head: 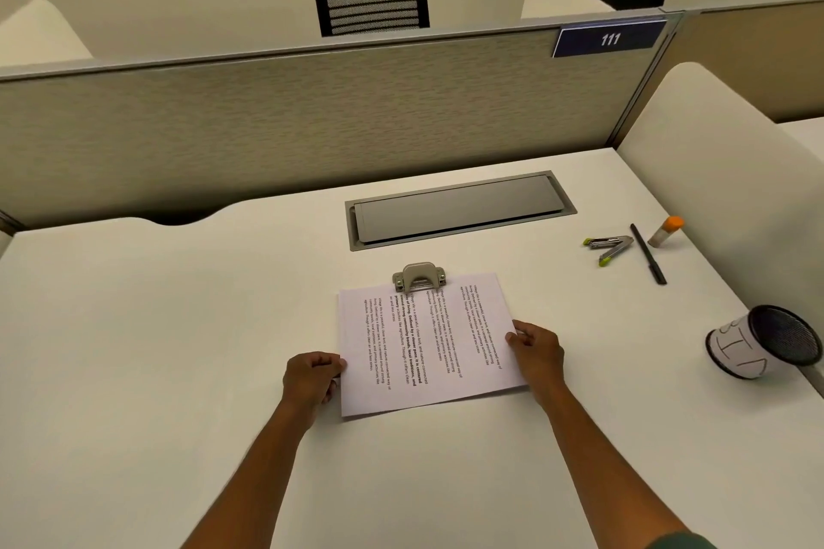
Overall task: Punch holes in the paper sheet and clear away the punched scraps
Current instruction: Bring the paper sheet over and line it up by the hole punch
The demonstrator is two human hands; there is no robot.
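Fingers of the left hand [314, 377] and right hand [535, 348] pinch the side edges of the paper sheet [428, 343], its far edge fed into the hole punch [418, 276] on the desk [178, 325], so punching and scrap clearing seemingly remain.

I see a thin matt white paper sheet [428, 348] with black print, a small brushed grey metal hole punch [418, 276], and a smooth matt white desk top [178, 325]. The beige divider panel [290, 120] looks like rough woven cloth. The black pen cup [778, 339] is wire mesh.
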